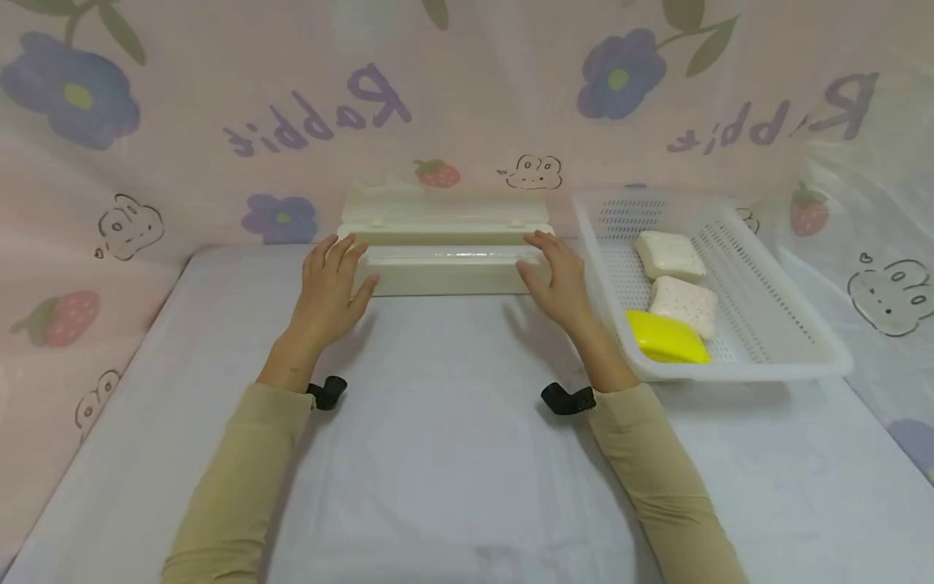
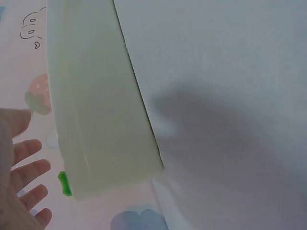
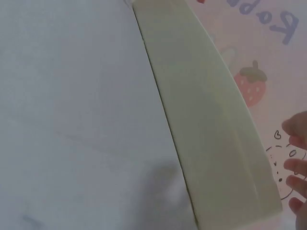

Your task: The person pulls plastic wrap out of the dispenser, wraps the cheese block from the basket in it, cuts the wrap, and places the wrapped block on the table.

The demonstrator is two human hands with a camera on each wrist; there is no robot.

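White, long box with raised lid sits far on the table. The left hand and right hand, fingers spread, are at its ends; a basket stands right.

1. A long, pale greenish-white box runs slantwise from the top edge to the lower right.
2. White cloth fills the left side, with a soft dark shadow beside the box.
3. Right of the box is a pink backdrop bearing a strawberry, purple lettering and a line-drawn face (partly covered by fingers).
4. The right hand enters at the right edge, fingertips toward the box, a strip of backdrop showing between.
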